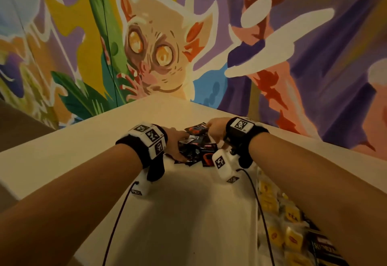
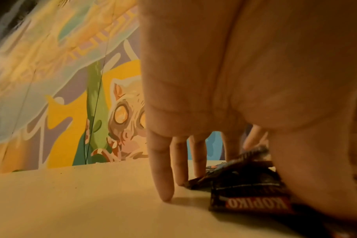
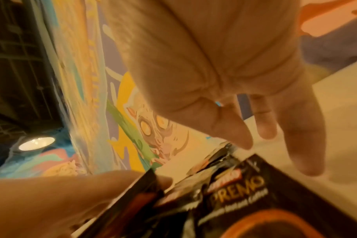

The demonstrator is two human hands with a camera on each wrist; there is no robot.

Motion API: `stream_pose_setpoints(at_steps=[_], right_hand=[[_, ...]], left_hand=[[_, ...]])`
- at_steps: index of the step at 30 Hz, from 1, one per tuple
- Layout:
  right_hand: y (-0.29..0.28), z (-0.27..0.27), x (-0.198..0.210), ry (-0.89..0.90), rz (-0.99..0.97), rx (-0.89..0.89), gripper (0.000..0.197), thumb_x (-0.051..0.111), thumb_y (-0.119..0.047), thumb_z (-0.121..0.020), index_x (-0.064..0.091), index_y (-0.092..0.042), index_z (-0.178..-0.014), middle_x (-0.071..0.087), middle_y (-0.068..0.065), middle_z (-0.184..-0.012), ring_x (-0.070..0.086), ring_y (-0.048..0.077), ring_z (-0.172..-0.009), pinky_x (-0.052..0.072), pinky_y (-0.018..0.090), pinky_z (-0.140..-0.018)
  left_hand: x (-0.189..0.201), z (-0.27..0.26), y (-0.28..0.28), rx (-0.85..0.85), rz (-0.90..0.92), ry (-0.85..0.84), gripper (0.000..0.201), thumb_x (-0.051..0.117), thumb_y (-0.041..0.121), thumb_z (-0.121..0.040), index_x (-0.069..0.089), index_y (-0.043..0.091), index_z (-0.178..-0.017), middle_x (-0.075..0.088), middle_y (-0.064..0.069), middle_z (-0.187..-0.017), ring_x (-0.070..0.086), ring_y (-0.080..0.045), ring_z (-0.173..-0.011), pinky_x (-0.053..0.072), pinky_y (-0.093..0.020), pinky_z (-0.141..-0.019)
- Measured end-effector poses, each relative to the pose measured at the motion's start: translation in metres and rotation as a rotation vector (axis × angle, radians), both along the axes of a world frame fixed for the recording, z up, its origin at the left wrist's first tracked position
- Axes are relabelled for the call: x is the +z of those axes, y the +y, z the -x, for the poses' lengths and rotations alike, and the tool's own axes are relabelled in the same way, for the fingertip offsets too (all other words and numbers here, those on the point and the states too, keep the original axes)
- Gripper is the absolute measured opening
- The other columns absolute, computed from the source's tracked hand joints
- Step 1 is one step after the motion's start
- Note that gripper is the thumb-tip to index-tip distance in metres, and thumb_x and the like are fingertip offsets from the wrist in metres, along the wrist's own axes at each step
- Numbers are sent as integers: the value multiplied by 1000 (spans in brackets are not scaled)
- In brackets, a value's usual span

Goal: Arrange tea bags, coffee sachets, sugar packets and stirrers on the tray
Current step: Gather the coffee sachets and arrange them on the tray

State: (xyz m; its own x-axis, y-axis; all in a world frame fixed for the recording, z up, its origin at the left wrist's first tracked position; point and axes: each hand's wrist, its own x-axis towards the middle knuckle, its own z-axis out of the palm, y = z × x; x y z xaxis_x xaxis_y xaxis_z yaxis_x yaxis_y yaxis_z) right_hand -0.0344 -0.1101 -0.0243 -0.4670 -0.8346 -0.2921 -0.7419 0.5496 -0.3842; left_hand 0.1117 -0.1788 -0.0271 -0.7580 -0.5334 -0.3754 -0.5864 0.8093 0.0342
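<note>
A loose pile of black coffee sachets [image 1: 196, 146] lies on the white table [image 1: 184, 203], near its far corner. My left hand [image 1: 178, 142] stands at the pile's left side. In the left wrist view its fingers [image 2: 163, 177] point straight down with their tips on the table, against a Kopiko sachet [image 2: 251, 204]. My right hand [image 1: 215, 128] reaches over the pile's far right side. Seen from the right wrist, my fingers [image 3: 304, 136] are spread and straight above a Premo sachet [image 3: 245, 193], and the thumb [image 3: 112, 190] touches the edge of another. Neither hand grips anything.
Yellow tea bags [image 1: 270, 203] lie in a row along the table's right side under my right forearm, with a dark packet [image 1: 322, 247] beyond them. A painted mural wall [image 1: 159, 45] rises behind the table's far corner. The table's left edge [image 1: 62, 138] drops off to a darker floor.
</note>
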Motion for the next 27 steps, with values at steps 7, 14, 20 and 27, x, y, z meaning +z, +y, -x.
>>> stream_pose_setpoints(at_steps=[7,14,20,27], right_hand=[[-9,-15,3,182,-235,168,41,34,-19,-100,44,-4,-137,46,14,-138,46,26,-118,36,33,-101],[-9,-5,-10,360,-220,6,58,67,-29,-81,45,-8,-131,49,12,-130,52,28,-111,47,39,-95],[10,-19,12,85,-359,143,47,55,-4,-87,49,-5,-133,50,17,-133,47,36,-126,47,38,-91],[35,-37,15,49,-222,162,44,44,8,-85,57,-2,-126,55,22,-129,56,35,-111,48,46,-98]], left_hand=[[6,-3,15,14,-237,-65,91,35,73,-83,4,22,-152,18,-4,-157,24,-24,-142,19,-37,-116],[0,-5,22,-19,-28,91,72,57,53,-86,28,18,-143,26,-8,-144,45,-26,-124,39,-37,-105],[-5,-2,33,-37,29,95,108,70,51,-76,0,14,-150,21,-10,-153,31,-29,-137,30,-40,-112],[-3,-4,36,-51,7,17,97,65,58,-76,11,25,-150,36,-6,-146,39,-25,-131,33,-35,-105]])
